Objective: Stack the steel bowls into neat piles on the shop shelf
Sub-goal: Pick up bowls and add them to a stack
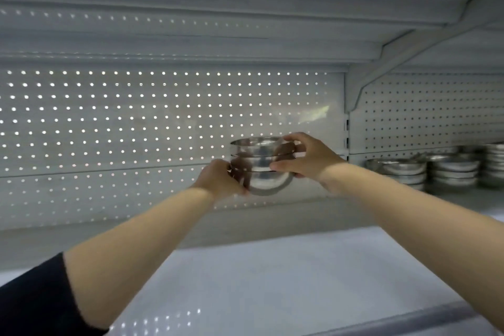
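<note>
At frame centre, the left hand [218,178] and right hand [305,157] both clasp a small stack of nested shiny steel bowls [260,165] above the white shop shelf [272,275]; more steel bowl piles [452,169] sit at right.

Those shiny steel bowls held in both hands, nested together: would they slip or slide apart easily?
Probably slippery: the small stack of polished steel bowls mirrors the fingers. Likely stiff, since the rims keep their round shape under the left hand and right hand. Nested loosely, the upper bowls might shift if tilted.
</note>
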`<state>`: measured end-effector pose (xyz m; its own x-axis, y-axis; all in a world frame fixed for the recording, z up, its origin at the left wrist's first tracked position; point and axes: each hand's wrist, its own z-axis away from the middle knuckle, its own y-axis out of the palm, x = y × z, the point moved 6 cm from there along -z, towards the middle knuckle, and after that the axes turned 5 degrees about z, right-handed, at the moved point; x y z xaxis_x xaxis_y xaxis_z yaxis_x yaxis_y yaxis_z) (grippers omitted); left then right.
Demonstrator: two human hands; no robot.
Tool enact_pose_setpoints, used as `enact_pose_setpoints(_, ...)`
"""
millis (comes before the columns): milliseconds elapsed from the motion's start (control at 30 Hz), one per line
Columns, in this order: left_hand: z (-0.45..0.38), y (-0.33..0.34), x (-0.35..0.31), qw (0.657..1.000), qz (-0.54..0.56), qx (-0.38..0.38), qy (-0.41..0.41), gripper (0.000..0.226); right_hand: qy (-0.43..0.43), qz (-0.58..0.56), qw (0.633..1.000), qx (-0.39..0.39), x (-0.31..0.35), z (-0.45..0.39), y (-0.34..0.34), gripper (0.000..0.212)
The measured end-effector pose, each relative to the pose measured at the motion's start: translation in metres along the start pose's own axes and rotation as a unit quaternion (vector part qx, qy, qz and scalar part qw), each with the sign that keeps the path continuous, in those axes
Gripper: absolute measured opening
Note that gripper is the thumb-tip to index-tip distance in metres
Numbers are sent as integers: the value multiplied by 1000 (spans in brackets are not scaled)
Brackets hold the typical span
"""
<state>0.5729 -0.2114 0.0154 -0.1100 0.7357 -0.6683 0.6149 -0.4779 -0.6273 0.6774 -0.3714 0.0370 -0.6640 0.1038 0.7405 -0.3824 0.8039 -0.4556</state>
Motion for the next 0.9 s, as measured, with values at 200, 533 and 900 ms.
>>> enact_pose_setpoints(200,-28,77,-55,996,78,35,-7,25,22,16,999,-36,-45,7,-79,65)
enact_pose_setpoints(533,-50,173,-42,991,114,56,-45,49,68,-11,998,4,-136,-5,-102,79)
enact_pose_setpoints(900,-59,194,-35,996,-15,67,-54,11,87,-44,995,1,-157,-1,-98,86)
